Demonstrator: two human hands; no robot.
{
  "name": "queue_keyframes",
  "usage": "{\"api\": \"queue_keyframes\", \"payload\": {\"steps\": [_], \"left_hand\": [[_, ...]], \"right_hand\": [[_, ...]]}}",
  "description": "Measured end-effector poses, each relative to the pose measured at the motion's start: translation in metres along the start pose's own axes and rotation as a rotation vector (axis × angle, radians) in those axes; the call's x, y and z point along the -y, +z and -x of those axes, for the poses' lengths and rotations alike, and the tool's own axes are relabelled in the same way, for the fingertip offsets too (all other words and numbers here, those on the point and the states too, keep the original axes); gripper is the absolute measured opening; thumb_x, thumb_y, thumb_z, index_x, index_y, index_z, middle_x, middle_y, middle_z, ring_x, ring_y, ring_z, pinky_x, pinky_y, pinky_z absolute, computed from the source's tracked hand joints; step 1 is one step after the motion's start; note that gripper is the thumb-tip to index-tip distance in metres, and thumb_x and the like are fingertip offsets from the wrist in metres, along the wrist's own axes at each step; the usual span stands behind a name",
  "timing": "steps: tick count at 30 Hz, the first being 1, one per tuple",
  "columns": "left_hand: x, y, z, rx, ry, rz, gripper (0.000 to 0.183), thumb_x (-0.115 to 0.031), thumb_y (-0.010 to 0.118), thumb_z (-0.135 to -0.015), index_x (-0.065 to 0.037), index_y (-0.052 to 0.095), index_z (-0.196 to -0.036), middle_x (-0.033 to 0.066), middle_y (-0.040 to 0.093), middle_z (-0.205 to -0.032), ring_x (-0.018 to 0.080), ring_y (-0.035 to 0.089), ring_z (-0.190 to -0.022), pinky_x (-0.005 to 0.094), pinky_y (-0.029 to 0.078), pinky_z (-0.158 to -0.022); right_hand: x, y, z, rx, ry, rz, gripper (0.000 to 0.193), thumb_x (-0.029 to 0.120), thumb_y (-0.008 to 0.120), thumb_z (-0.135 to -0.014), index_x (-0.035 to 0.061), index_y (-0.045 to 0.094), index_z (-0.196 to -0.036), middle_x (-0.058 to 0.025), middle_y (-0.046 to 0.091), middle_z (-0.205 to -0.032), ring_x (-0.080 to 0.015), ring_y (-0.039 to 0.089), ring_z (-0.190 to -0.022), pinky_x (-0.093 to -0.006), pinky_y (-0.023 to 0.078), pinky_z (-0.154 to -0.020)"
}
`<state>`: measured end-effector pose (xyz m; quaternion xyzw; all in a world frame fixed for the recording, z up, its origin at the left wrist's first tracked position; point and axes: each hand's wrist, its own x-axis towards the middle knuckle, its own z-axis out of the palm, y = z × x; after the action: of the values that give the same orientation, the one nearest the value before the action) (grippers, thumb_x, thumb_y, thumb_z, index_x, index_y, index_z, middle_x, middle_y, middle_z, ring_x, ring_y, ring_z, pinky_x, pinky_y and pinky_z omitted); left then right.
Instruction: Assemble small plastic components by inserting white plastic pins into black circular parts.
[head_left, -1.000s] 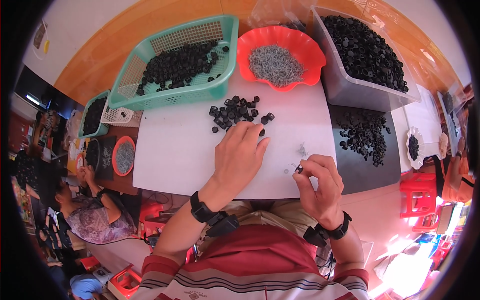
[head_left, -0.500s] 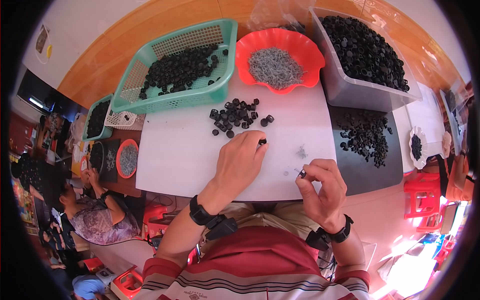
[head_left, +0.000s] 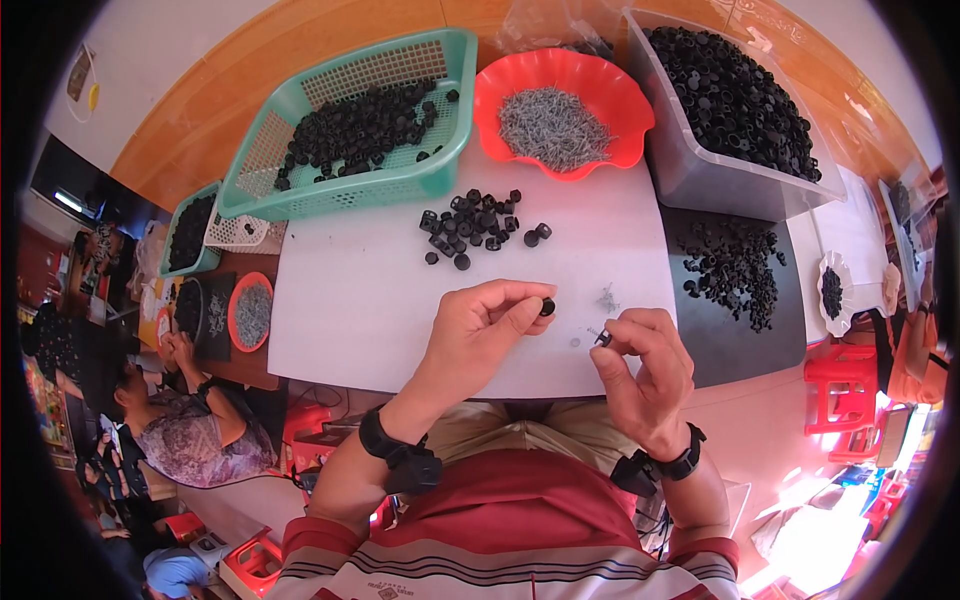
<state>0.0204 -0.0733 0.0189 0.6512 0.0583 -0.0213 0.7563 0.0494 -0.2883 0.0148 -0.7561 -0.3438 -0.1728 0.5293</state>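
Note:
Between its thumb and fingertips my left hand (head_left: 478, 330) pinches a round black plastic cap (head_left: 547, 307), its round face turned to the right. My right hand (head_left: 650, 380) is closed on a small black plastic part (head_left: 603, 340), with a thin grey screw (head_left: 593, 331) sticking out of it towards the left. The two parts are apart, just above the white work surface (head_left: 350, 320). Beyond my left hand lies a loose cluster of black caps (head_left: 470, 228). A little heap of grey screws (head_left: 608, 298) sits beyond my right fingers.
At the back stand a green basket (head_left: 345, 203) of black caps, a red scalloped bowl (head_left: 632, 105) of screws and a grey bin (head_left: 710, 180) full of black parts. Small black parts (head_left: 735, 275) lie on a dark mat at right. Another person (head_left: 200, 425) works at left.
My left hand has come away from the cap cluster, nearer my right hand, and turned so the cap in its fingertips shows. The right hand has hardly moved.

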Motion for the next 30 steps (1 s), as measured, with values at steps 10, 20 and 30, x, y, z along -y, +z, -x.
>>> {"api": "queue_keyframes", "payload": {"steps": [10, 20, 30], "left_hand": [[0.001, -0.003, 0.005, 0.076, -0.135, 0.332, 0.022, -0.011, 0.065, -0.103, 0.003, 0.069, -0.12, 0.0187, 0.071, -0.123, 0.0195, 0.073, -0.102, 0.0369, 0.062, -0.094], [0.01, -0.001, 0.007, 0.186, -0.177, 0.556, 0.018, -0.007, 0.067, -0.1, -0.001, 0.069, -0.117, 0.0163, 0.071, -0.122, 0.0214, 0.072, -0.106, 0.0374, 0.063, -0.094], [0.011, 0.002, 0.008, 0.202, -0.193, 0.569, 0.02, -0.006, 0.068, -0.1, 0.001, 0.069, -0.119, 0.0143, 0.072, -0.119, 0.0203, 0.071, -0.106, 0.0364, 0.061, -0.096]], "right_hand": [[-0.002, 0.007, 0.0, 0.015, 0.001, -0.044, 0.03, -0.002, 0.079, -0.087, -0.0016, 0.066, -0.114, -0.0149, 0.065, -0.102, -0.0174, 0.068, -0.068, -0.0289, 0.055, -0.06], [0.0, 0.015, -0.002, 0.029, 0.021, -0.029, 0.03, 0.001, 0.08, -0.086, 0.0021, 0.069, -0.114, -0.0117, 0.066, -0.098, -0.0194, 0.067, -0.067, -0.0303, 0.055, -0.057], [-0.003, 0.016, 0.0, 0.047, 0.023, -0.025, 0.031, 0.003, 0.081, -0.086, 0.0028, 0.07, -0.114, -0.0099, 0.065, -0.094, -0.0199, 0.064, -0.065, -0.0307, 0.051, -0.054]]}}
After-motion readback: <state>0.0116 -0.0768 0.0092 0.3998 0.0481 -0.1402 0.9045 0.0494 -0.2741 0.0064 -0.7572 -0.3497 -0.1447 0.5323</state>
